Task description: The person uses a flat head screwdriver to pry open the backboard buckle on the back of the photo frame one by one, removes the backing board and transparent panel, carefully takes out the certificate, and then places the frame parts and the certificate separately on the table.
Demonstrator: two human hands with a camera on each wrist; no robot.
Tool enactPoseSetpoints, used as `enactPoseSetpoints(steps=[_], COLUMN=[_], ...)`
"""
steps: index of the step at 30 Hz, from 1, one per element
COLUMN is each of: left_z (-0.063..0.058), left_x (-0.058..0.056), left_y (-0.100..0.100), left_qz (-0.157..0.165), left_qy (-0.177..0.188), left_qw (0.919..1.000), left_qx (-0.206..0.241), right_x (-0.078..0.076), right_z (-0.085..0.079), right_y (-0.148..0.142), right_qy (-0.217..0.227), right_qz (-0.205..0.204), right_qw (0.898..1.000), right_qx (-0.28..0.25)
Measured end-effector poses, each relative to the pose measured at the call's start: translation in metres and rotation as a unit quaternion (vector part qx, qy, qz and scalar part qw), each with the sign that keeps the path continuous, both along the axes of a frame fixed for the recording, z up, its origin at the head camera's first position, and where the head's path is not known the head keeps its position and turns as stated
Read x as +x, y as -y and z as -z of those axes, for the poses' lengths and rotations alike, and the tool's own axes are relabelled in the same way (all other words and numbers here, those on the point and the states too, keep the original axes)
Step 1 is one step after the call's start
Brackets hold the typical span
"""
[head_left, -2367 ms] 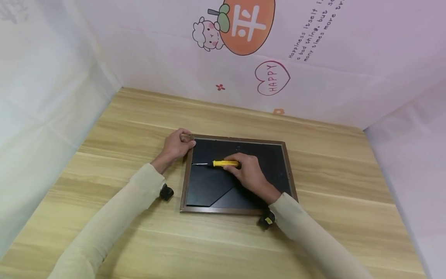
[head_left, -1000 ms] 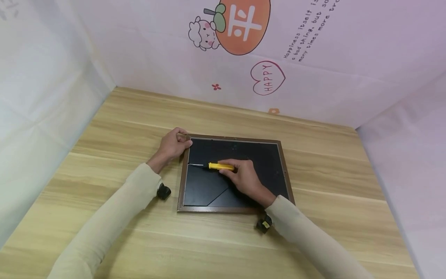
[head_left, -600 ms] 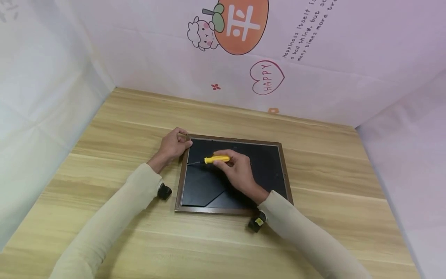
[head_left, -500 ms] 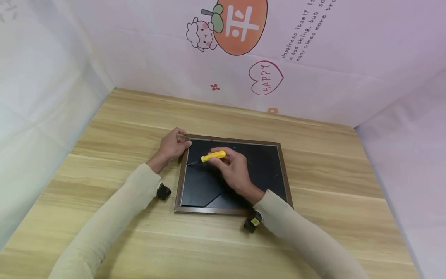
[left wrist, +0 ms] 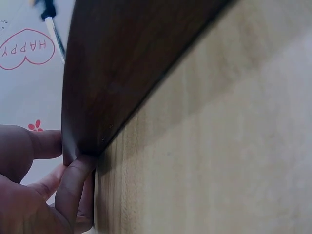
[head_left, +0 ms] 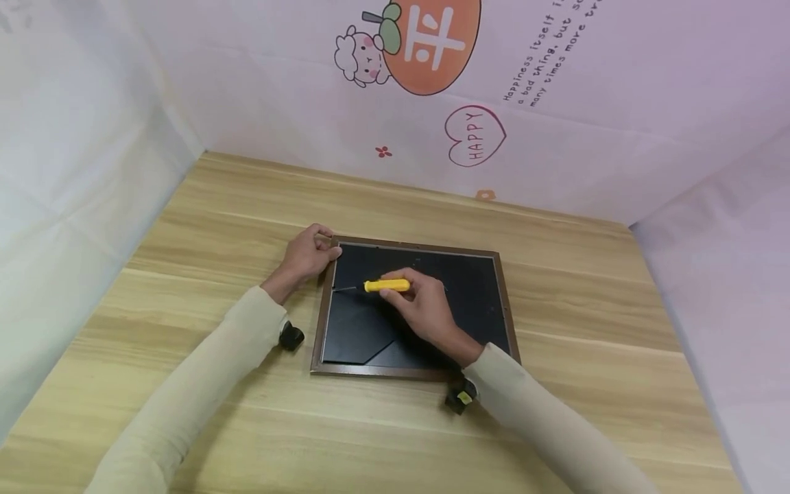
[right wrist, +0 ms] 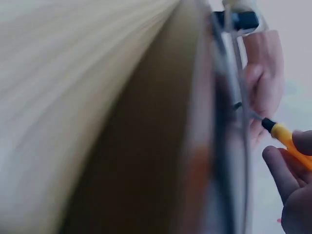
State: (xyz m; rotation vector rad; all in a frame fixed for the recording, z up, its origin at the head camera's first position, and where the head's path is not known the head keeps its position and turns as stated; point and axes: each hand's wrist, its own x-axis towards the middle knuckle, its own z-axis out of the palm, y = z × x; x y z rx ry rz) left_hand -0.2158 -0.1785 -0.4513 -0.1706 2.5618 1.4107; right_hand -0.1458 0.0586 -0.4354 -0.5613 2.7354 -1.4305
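A brown picture frame [head_left: 370,371] with a black backing board [head_left: 469,288] lies back up on the table. My right hand [head_left: 428,309] grips the yellow handle of a screwdriver [head_left: 387,285] over the board. The thin metal shaft points left, its tip at a small dark tab on the inner left edge of the frame. My left hand [head_left: 305,255] holds the frame's far left corner, thumb on top. In the left wrist view, fingers [left wrist: 73,187] press against the corner's outer side. The right wrist view shows the screwdriver [right wrist: 287,141] pinched between thumb and fingers.
The wooden table [head_left: 278,425] has light grain. Behind it hangs a white printed backdrop [head_left: 278,103] with a heart and an orange fruit. White cloth walls [head_left: 74,171] stand left and right. A small black camera [head_left: 291,337] is strapped to each wrist.
The screwdriver handle was nearly level, then rose and tilted, and is now lowered again slightly. Its tip stays at the frame's left edge. The left hand keeps its place on the corner.
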Motion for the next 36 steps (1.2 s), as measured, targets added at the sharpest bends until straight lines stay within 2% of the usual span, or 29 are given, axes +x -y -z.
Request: enactPoseSetpoints(steps=[5, 23, 30, 36], left_z=[-0.001, 0.000, 0.000, 0.000], left_x=[0.000, 0.001, 0.003, 0.003], left_y=[0.002, 0.000, 0.001, 0.000], left_qz=[0.001, -0.010, -0.009, -0.008], left_qy=[0.003, 0.010, 0.008, 0.004], left_qw=[1.0000, 0.9999, 0.9999, 1.0000], left_qx=[-0.003, 0.009, 0.010, 0.004], right_x=[0.005, -0.001, 0.000, 0.007], right_z=[0.008, 0.015, 0.024, 0.028], right_y=[-0.007, -0.015, -0.009, 0.003], right_qy=[0.016, 0.033, 0.035, 0.014], right_qz=[0.017, -0.013, -0.004, 0.008], right_qw=[0.999, 0.999, 0.996, 0.990], right_qx=[0.034, -0.009, -0.087, -0.137])
